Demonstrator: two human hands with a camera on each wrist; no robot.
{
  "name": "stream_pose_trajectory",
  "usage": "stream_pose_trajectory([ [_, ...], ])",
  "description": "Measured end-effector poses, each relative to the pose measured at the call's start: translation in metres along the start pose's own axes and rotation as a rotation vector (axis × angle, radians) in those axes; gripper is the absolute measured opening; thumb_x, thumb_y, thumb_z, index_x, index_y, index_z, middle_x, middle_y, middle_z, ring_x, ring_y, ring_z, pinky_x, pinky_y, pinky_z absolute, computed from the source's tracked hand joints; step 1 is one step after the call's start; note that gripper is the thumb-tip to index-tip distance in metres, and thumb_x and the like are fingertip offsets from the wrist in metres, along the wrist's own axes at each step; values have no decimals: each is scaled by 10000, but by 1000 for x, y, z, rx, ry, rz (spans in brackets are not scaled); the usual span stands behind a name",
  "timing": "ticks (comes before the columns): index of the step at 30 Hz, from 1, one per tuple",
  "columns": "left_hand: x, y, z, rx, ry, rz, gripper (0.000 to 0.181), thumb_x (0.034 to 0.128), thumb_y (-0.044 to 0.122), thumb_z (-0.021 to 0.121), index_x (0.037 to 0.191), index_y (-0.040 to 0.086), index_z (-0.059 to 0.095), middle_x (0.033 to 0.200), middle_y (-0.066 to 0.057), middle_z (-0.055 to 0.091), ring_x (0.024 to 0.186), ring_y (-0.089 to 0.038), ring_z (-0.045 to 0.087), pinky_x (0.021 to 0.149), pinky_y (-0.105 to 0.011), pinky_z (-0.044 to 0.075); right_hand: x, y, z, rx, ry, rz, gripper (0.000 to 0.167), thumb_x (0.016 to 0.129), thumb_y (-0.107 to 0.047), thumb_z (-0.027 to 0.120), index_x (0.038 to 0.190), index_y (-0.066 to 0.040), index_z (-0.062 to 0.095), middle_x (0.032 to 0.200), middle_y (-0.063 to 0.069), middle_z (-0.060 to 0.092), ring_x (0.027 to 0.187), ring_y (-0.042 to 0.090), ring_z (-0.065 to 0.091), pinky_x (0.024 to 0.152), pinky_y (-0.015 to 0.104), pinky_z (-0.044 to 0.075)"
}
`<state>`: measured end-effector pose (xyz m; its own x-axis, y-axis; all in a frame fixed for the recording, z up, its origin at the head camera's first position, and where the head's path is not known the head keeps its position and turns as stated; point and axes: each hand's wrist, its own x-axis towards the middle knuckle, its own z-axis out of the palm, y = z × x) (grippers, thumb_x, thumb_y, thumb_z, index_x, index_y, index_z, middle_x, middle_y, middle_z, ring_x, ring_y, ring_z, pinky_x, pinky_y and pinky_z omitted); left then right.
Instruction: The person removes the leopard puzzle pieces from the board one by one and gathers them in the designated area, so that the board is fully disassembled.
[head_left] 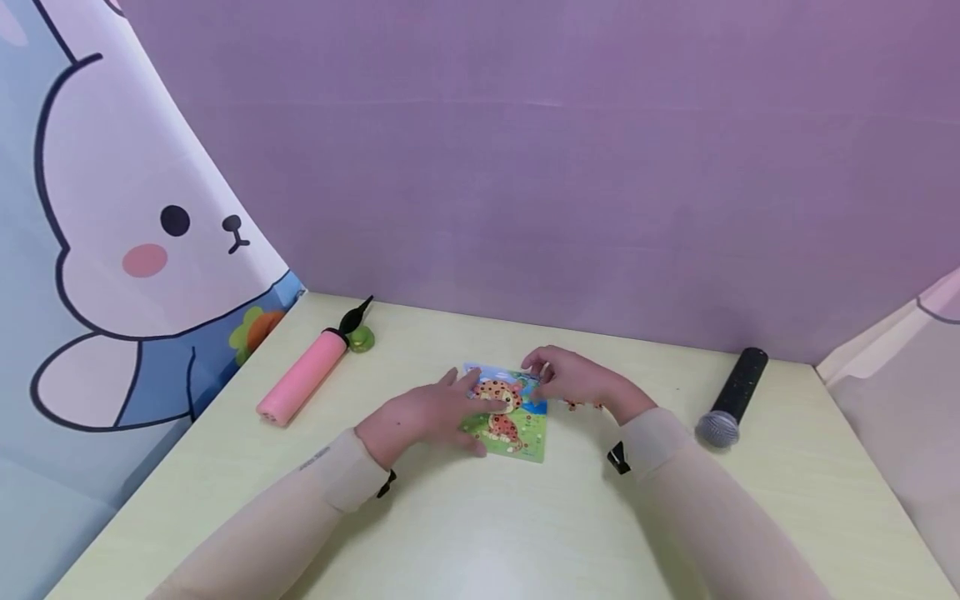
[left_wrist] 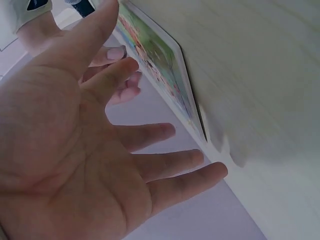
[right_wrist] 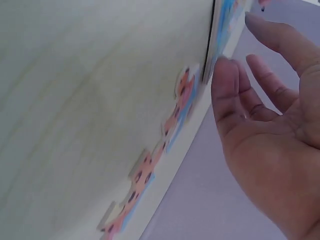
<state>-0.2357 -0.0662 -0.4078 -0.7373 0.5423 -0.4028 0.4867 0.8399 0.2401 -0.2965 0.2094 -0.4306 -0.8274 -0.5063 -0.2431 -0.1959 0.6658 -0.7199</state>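
A flat picture board [head_left: 525, 437] showing a spotted leopard on grass lies on the table. The left hand [head_left: 442, 412] is spread over its left side, fingers extended; in the left wrist view the palm [left_wrist: 75, 135] faces the camera beside the board [left_wrist: 160, 55], holding nothing. At the board's upper right corner is the right hand [head_left: 573, 379], fingers bent loosely. In the right wrist view this hand [right_wrist: 270, 110] has a gap between thumb and fingers, close to the board's edge [right_wrist: 217, 40]. Spotted puzzle pieces [right_wrist: 142, 175] lie on the table nearby, mostly hidden by the right hand in the head view.
A pink pump [head_left: 307, 375] with a black nozzle lies at the left, beside a small green object [head_left: 362, 339]. On the right lies a black microphone [head_left: 735, 400]. A purple cloth [head_left: 525, 167] hangs behind the table, and a cartoon-print cloth [head_left: 112, 250] hangs at the left.
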Motion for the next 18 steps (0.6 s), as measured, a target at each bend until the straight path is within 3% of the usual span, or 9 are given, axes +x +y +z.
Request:
stream_pose_trajectory([
  [2,0,3,0,2,-4,5,739,965,620,702,1624,512,384,1831,-129,47,1664,-528,76,1188,-737,423,1,-2,3,-21,0,19,506,982,-190,777,1439,-97,581,1350,136,596,1035,273,613,568,358,556],
  [9,4,9,4,23,-24,-5,728,956,668,678,1611,532,392,1825,-155,60,1668,-513,89,1203,-706,430,4,-5,6,-71,-4,45,467,972,-236,798,1386,-117,617,1355,131,567,1194,295,565,665,338,595],
  [18,6,10,6,27,-40,-27,737,949,675,686,1608,553,379,1804,-217,120,1667,-513,98,1210,-713,419,8,-9,5,-122,-30,24,454,968,-220,805,1364,-77,635,1342,124,590,1180,259,577,910,349,589],
])
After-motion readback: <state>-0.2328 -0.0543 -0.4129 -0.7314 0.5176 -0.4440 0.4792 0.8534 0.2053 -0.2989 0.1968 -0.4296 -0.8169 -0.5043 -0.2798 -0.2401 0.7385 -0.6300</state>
